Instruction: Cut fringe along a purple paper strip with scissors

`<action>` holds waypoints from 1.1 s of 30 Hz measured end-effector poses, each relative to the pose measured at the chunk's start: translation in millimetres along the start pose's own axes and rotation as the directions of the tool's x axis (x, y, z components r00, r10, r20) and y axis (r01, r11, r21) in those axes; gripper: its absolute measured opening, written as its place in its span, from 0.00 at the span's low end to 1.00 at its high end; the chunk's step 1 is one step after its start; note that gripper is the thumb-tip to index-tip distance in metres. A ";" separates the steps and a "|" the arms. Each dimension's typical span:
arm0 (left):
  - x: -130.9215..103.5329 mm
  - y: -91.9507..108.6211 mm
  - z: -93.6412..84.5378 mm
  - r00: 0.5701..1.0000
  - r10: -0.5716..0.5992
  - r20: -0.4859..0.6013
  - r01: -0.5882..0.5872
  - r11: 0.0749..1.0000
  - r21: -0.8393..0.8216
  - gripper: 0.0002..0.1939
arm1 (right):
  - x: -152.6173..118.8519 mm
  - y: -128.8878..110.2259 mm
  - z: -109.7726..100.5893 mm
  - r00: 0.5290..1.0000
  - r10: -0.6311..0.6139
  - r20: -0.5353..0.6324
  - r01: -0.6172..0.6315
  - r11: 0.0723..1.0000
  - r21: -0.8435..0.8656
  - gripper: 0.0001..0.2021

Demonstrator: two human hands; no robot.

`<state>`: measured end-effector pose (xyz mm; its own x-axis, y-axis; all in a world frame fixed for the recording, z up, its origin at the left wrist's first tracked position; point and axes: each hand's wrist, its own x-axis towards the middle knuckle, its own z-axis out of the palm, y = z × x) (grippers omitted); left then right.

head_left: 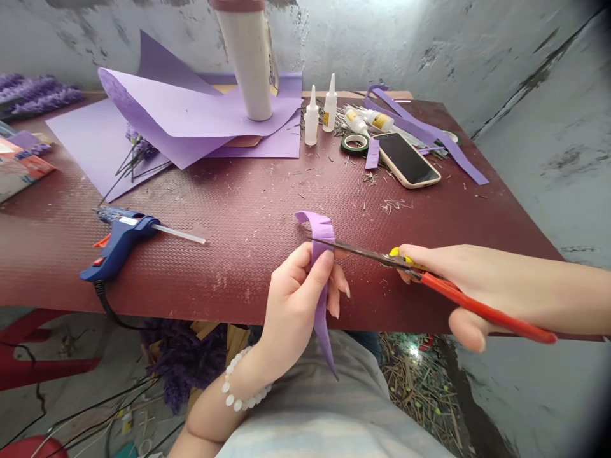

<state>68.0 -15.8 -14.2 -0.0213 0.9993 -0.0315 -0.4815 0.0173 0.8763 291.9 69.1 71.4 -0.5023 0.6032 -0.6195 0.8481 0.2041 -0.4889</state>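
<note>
My left hand [298, 289] pinches a narrow purple strip [323, 318] between thumb and fingers near the table's front edge. The strip's upper end curls away to the left and has several short slits along one side. Its tapered lower end hangs toward my lap. My right hand [458, 286] is wrapped round a pair of scissors [458, 298] with a red handle and a yellow part near the pivot. The scissor blades point left and lie across the strip just above my left thumb. How far apart the blades are is hard to see.
A blue glue gun [119, 245] lies left, its cord over the edge. Purple sheets [186, 114] sit behind, under a white tumbler [248, 63]. Small glue bottles [311, 121], green tape [354, 145], a phone [408, 160] and another purple strip [429, 130] are at the back right.
</note>
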 end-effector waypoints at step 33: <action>-0.6 3.0 -0.5 0.999 0.020 0.032 -0.026 0.981 0.194 0.18 | 8.9 2.4 9.5 0.986 -0.079 -0.147 0.039 0.967 -0.252 0.22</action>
<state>66.2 -16.3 -11.8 -0.0028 1.0000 0.0011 -0.3015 -0.0019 0.9535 287.9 67.7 58.8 -0.5371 0.6923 -0.4819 0.8427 0.4153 -0.3426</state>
